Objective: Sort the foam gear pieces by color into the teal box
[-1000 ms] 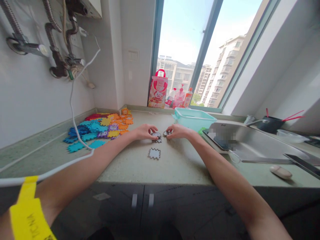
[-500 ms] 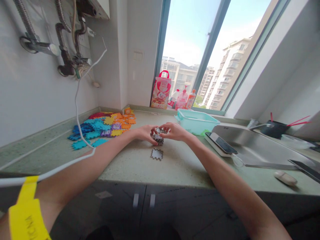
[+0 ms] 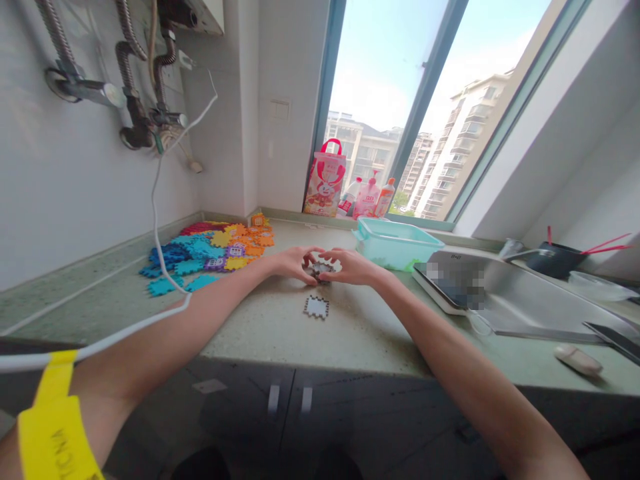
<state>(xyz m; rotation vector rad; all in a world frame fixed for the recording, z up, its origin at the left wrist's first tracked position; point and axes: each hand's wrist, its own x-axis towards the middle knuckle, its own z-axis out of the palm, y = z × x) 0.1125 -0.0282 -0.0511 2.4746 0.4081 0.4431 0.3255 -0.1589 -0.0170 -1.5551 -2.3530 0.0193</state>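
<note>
Grey notched building tiles (image 3: 321, 269) joined into a small assembly sit between my two hands, just above or on the counter. My left hand (image 3: 295, 264) grips them from the left, thumb toward me and fingers at the far side. From the right, my right hand (image 3: 347, 265) closes its thumb and fingers on the same pieces. Fingers cover much of the assembly, so its full shape is hidden. Nearer to me, a single flat grey tile (image 3: 317, 307) with a notched edge lies on the counter (image 3: 280, 333).
A pile of coloured notched tiles (image 3: 200, 250) spreads at the left. Behind my right hand stands a turquoise plastic bin (image 3: 400, 247). A phone (image 3: 445, 283) on a white box borders the steel sink (image 3: 530, 300). A white cable (image 3: 157, 227) crosses my left arm.
The assembly has tilted between my fingers, its patterned front face turning out of sight. Both hands keep hold of it. The whole view has shifted slightly.
</note>
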